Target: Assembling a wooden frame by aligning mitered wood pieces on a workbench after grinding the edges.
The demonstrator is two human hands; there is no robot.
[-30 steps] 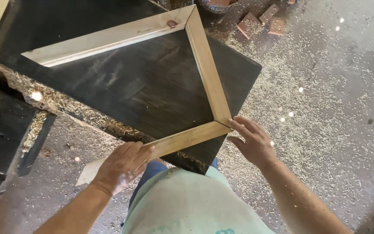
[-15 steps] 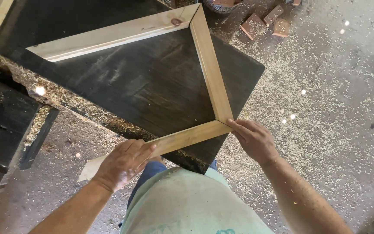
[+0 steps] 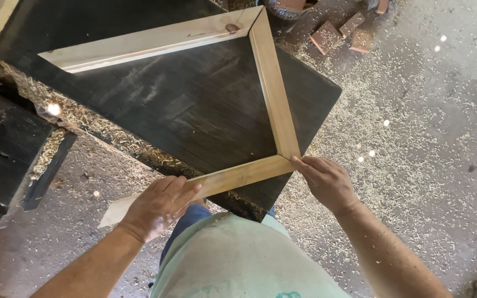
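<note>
Near strip [image 3: 205,185] — middle under left hand [image 3: 158,207]

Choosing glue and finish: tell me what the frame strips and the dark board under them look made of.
Frame strips: pale bare softwood, apparently unfinished; grain lines and a knot show.
Dark board: probably wood stained or painted near-black; worn, scuffed patches show faint grain. Uncertain.

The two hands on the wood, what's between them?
In the head view, the near pale wood strip spans between the left hand and the right hand, lying on the dark board.
</note>
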